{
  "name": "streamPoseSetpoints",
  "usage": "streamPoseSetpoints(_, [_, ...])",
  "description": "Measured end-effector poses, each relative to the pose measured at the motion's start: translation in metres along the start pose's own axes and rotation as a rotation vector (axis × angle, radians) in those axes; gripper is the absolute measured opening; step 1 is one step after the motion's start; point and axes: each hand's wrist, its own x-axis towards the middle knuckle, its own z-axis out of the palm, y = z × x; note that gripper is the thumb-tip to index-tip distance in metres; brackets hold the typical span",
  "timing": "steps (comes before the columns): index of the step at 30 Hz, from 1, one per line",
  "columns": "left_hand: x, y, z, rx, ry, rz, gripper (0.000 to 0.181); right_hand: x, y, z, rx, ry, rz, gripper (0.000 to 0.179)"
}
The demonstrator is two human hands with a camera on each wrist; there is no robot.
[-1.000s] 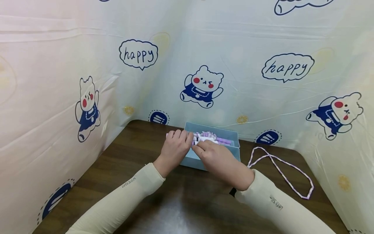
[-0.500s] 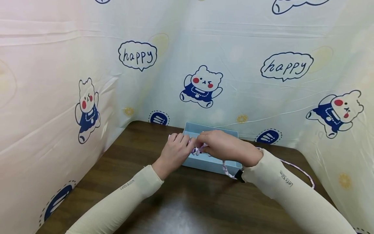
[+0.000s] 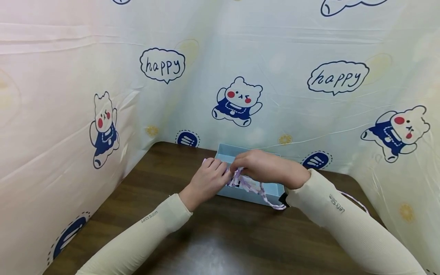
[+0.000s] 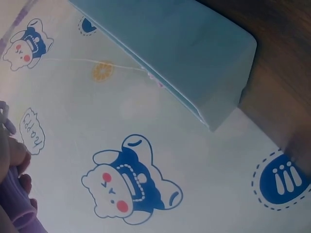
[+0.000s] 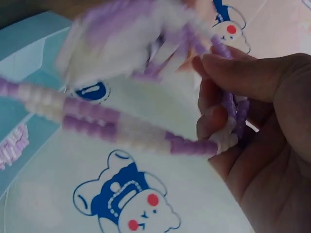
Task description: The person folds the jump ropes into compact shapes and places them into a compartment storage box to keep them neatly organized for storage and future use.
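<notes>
A purple-and-white beaded jump rope (image 5: 92, 119) hangs doubled between my hands and trails to the right. My left hand (image 3: 207, 177) grips the rope's purple handle (image 4: 18, 201), whose hollow end shows at the edge of the left wrist view. Close beside it, my right hand (image 3: 261, 166) pinches strands of beads between thumb and curled fingers; in the right wrist view a blurred white and purple bundle shows beyond those fingers. Both hands are above the light blue box (image 3: 247, 195), which stands open at the top. The hands hide part of the bundle.
More beads (image 5: 14, 145) show against the box in the right wrist view. A length of rope (image 3: 355, 200) lies on the dark wooden table (image 3: 161, 164) beyond my right sleeve. A printed cloth (image 3: 285, 91) hangs around the table's back and sides.
My right hand has risen and shifted right with strands of the rope, from pressing near the bundle. The loop on the right has been drawn in toward the box. My left hand has barely moved.
</notes>
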Motion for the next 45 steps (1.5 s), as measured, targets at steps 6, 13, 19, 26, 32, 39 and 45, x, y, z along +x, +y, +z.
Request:
streamPoseSetpoints(6, [0.002, 0.002, -0.001, -0.001, 0.072, 0.037, 0.014, -0.001, 0.019, 0.003, 0.148, 0.070, 0.003, 0.022])
streamPoseSetpoints(13, [0.005, 0.006, -0.006, -0.019, 0.098, 0.052, 0.019, -0.004, 0.041, 0.015, 0.373, 0.122, 0.108, 0.019])
streamPoseSetpoints(19, [0.007, 0.007, -0.010, -0.052, 0.097, 0.047, 0.026, -0.008, 0.059, 0.041, 0.511, 0.212, 0.174, 0.017])
streamPoseSetpoints(26, [0.008, 0.005, -0.015, -0.116, 0.082, 0.027, 0.035, -0.014, 0.069, 0.074, 0.647, 0.322, 0.245, 0.022])
streamPoseSetpoints(32, [0.013, 0.003, -0.020, -0.145, 0.074, -0.014, 0.035, -0.023, 0.071, 0.117, 0.908, 0.467, 0.150, 0.026])
streamPoseSetpoints(39, [0.014, 0.001, -0.020, -0.172, 0.068, -0.051, 0.031, -0.021, 0.064, 0.150, 1.210, 0.571, -0.057, 0.039])
streamPoseSetpoints(45, [0.013, -0.001, -0.019, -0.179, 0.071, -0.071, 0.031, -0.015, 0.056, 0.149, 1.174, 0.699, 0.076, 0.018])
